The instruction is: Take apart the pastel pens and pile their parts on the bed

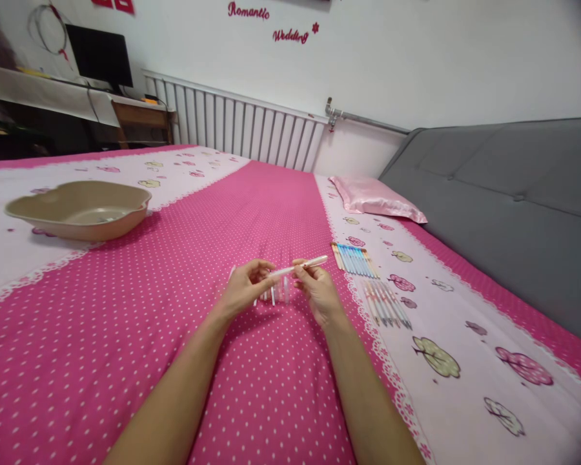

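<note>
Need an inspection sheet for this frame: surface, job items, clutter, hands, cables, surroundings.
Surface: sheet, pink with white dots, flat.
Job's things: pen held above the sheet; small white pieces below it; upper pen row and lower pen row lie to the right.
Clutter: basin far left; pillow at the back.
Grippers: left hand and right hand both pinch the pen.
Cables: cable hangs below the monitor; wire loop on the wall.
Surroundings: radiator, headboard.
</note>
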